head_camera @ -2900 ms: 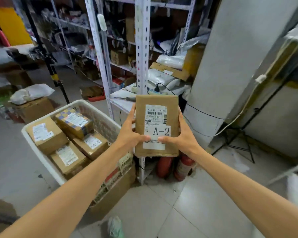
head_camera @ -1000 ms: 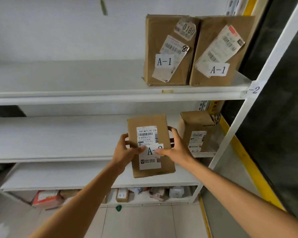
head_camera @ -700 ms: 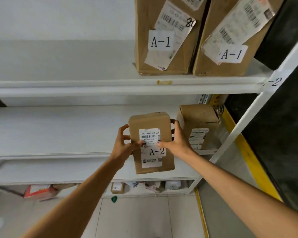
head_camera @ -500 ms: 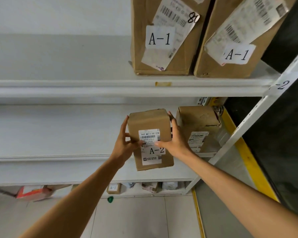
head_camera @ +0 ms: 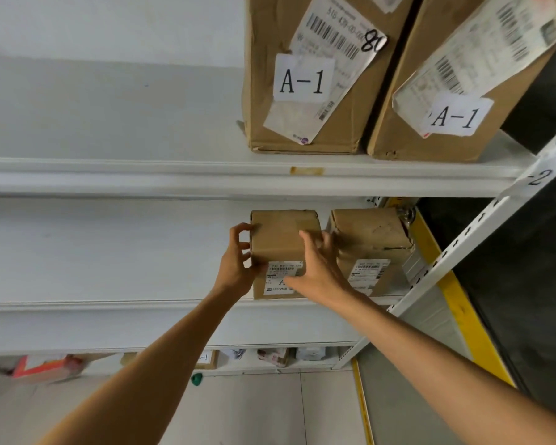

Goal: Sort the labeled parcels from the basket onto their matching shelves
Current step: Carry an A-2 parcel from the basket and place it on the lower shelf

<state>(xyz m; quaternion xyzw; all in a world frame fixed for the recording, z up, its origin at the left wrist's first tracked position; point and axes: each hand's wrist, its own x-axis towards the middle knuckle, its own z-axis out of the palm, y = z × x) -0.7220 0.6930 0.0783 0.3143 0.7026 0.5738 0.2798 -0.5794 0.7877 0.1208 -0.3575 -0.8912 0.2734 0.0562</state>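
**Parcel on middle shelf, both hands on it**

The parcel (head_camera: 283, 239), a brown cardboard box, stands upright at the front edge of the middle shelf (head_camera: 109, 252), toward its right end. The white label (head_camera: 281, 289) low on its front is partly covered; only a barcode and part of an "A" can be read.

The left hand (head_camera: 235, 268) holds the parcel's left side, fingers (head_camera: 243, 229) curled round the left edge and thumb pressed on the front by the label. The right hand (head_camera: 318, 268) is motion-blurred. Its fingers look spread and mostly straight against the front face and right edge, with the thumb lying across the label.

A second brown box (head_camera: 371, 245) stands just right of the parcel on the same shelf, its top crumpled and a label on its front. It is close to the parcel; cannot tell if they touch.

On the upper shelf (head_camera: 142, 178) two large boxes stand side by side, one (head_camera: 302, 27) upright and one (head_camera: 395, 130) tilted, both tagged "A-1". The white upright post (head_camera: 463, 245) at right carries a tag ending in "-2" (head_camera: 535, 178).

Small packages sit on the bottom shelf (head_camera: 270, 356), and an orange-and-white one (head_camera: 45, 367) is at far left. A small green object (head_camera: 197, 379) lies on the tiled floor (head_camera: 270, 412). A yellow stripe (head_camera: 446, 300) runs along the wall base at right.
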